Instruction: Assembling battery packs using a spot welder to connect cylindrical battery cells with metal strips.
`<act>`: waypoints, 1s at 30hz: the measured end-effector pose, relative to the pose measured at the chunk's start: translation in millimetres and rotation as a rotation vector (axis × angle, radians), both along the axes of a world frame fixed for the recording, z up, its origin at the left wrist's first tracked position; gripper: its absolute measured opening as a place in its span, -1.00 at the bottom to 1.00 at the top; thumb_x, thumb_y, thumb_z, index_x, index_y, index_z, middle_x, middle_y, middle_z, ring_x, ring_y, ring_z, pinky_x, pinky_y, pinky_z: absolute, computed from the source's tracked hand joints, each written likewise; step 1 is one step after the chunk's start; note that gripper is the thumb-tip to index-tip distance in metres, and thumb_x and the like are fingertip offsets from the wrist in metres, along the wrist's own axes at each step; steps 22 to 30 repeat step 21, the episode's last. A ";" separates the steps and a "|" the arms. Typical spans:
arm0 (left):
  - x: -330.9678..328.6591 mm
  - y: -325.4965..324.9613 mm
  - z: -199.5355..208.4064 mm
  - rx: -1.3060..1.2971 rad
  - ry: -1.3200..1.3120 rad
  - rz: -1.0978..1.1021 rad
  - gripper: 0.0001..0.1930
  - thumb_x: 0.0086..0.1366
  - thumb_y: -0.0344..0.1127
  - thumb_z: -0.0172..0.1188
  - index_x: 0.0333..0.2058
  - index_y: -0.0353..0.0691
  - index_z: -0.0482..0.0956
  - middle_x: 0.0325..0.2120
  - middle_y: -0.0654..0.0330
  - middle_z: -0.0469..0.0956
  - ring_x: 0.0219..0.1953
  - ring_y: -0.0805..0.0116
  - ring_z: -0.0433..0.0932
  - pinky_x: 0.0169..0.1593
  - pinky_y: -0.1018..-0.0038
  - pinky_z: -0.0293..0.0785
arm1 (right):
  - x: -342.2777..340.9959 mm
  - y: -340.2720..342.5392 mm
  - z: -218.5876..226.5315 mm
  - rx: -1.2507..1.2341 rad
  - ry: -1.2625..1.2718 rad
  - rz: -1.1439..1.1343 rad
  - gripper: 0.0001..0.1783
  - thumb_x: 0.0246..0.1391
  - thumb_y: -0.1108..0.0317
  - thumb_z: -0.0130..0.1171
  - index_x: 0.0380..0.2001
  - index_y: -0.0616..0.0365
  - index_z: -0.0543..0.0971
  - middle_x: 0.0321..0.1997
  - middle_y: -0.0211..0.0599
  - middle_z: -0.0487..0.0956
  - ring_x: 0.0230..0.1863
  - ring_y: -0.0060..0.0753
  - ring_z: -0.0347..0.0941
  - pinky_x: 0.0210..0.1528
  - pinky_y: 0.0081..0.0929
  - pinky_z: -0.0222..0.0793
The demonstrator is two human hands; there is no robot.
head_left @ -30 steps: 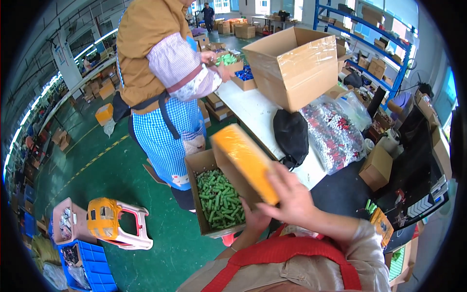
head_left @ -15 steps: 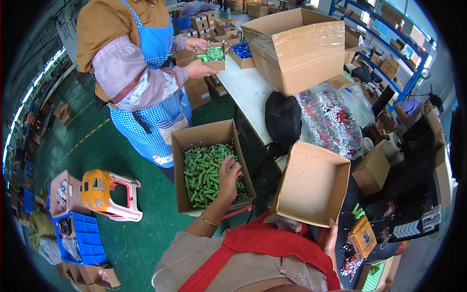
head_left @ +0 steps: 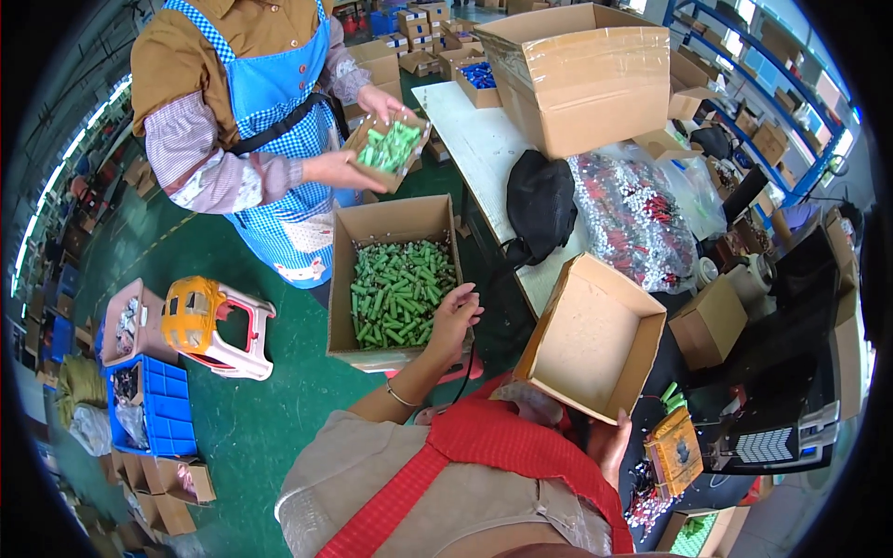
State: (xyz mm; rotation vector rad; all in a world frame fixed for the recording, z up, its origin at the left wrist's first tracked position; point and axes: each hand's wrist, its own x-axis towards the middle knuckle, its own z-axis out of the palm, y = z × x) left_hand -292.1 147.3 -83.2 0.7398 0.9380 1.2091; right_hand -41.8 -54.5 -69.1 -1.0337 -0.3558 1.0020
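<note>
My left hand [head_left: 456, 319] hovers at the near right edge of a deep cardboard box [head_left: 395, 216]. Its fingers are loosely bent and apart, with nothing visible in them. Inside that box lies a heap of small green cylindrical pieces with wire ends [head_left: 402, 293]. My right hand [head_left: 609, 448] grips the near lower corner of a shallow cardboard box [head_left: 595, 339], tilted, its bare inside showing. Across from me, a co-worker holds a small cardboard tray [head_left: 389, 177] of green pieces [head_left: 391, 146] in both hands, just beyond the deep box.
A white table [head_left: 479, 149] carries a large carton [head_left: 595, 93], a black bag [head_left: 539, 209] and a clear bag of red and white wired parts [head_left: 633, 219]. A yellow-and-white stool [head_left: 223, 325] and a blue crate [head_left: 153, 405] stand on the left floor.
The co-worker has brought the tray of green pieces from the table's edge toward the deep box and tilted it. My left hand has moved from over the heap to the box's right edge.
</note>
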 end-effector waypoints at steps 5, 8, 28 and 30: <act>17.4 -14.9 5.3 -0.033 0.037 -0.043 -0.70 0.23 -0.35 0.08 -0.05 -0.17 0.40 -0.21 0.26 0.48 -0.27 0.50 0.45 -0.22 0.61 0.37 | 6.4 -12.7 -3.5 -0.008 0.026 0.010 -0.52 -0.03 0.02 0.04 -0.14 0.13 0.39 -0.19 -0.37 0.47 -0.21 -0.42 0.36 -0.27 -0.51 0.22; 28.9 -25.9 10.6 -0.048 0.064 -0.093 -0.71 0.23 -0.35 0.08 -0.07 -0.18 0.42 -0.21 0.24 0.49 -0.26 0.50 0.46 -0.22 0.61 0.37 | 7.0 -19.0 -1.5 0.002 0.061 0.018 -0.51 0.00 0.04 0.02 -0.07 0.12 0.35 -0.11 -0.37 0.45 -0.13 -0.41 0.35 -0.22 -0.50 0.21; 79.0 -64.1 10.0 -0.062 0.027 -0.422 -0.68 0.25 -0.28 0.06 -0.04 -0.22 0.38 -0.24 0.22 0.48 -0.22 0.46 0.45 -0.13 0.54 0.37 | -4.5 -33.9 -15.9 -0.005 0.091 -0.218 -0.52 0.06 0.05 -0.03 0.00 0.03 0.28 -0.08 -0.39 0.39 -0.12 -0.44 0.29 -0.15 -0.45 0.17; 79.0 -64.1 10.0 -0.062 0.027 -0.422 -0.68 0.25 -0.28 0.06 -0.04 -0.22 0.38 -0.24 0.22 0.48 -0.22 0.46 0.45 -0.13 0.54 0.37 | -4.5 -33.9 -15.9 -0.005 0.091 -0.218 -0.52 0.06 0.05 -0.03 0.00 0.03 0.28 -0.08 -0.39 0.39 -0.12 -0.44 0.29 -0.15 -0.45 0.17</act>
